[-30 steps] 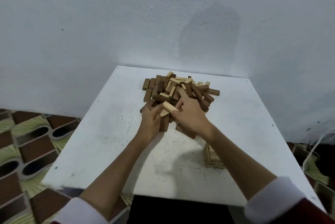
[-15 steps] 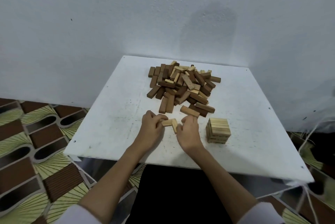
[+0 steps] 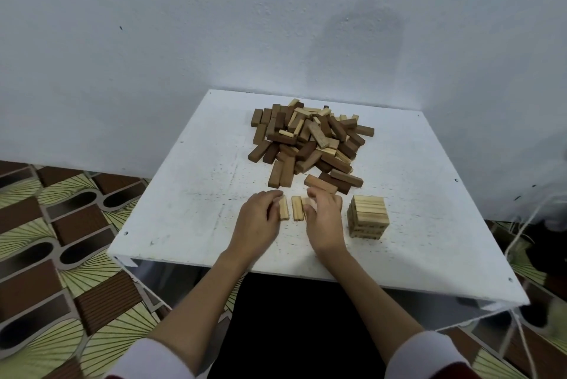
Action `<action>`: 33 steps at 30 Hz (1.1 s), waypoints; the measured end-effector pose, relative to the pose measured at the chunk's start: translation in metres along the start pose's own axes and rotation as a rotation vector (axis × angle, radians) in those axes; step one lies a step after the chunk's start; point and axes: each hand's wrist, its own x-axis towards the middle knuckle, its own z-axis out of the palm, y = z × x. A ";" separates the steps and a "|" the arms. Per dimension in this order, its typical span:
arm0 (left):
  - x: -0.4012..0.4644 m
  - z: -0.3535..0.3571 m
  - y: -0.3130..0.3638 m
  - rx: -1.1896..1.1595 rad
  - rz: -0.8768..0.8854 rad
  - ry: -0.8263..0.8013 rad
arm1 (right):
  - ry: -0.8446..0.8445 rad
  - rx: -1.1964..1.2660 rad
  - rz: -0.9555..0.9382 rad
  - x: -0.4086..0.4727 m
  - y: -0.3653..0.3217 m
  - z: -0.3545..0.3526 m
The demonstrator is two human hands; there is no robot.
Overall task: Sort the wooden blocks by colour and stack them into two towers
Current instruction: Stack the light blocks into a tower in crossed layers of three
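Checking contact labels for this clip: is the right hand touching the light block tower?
Apart. In the head view, bare white table shows between the right hand and the light block tower standing to its right.

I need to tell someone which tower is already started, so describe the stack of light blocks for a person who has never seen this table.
On the white table, look at the near right part, just right of the right hand. The light tower stands there, the only neat upright stack, apart from the loose mixed pile behind it.
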 end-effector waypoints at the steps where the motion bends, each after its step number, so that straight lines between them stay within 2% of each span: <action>1: -0.001 -0.001 -0.001 -0.025 -0.002 -0.012 | 0.019 -0.004 -0.011 -0.002 0.001 0.001; 6: -0.003 -0.001 -0.007 -0.154 -0.055 -0.059 | 0.012 0.052 0.021 -0.006 0.000 -0.002; 9: -0.002 -0.003 -0.006 -0.153 -0.054 -0.104 | -0.015 0.136 0.045 -0.007 0.003 -0.006; 13: -0.002 -0.003 -0.008 -0.154 -0.041 -0.128 | -0.080 0.129 -0.019 -0.007 0.009 -0.005; 19: -0.003 -0.009 -0.007 -0.277 -0.094 -0.143 | -0.152 0.125 -0.034 -0.007 0.011 -0.007; 33: 0.004 -0.013 -0.013 -0.211 0.005 -0.261 | -0.190 0.117 -0.085 -0.004 0.018 -0.005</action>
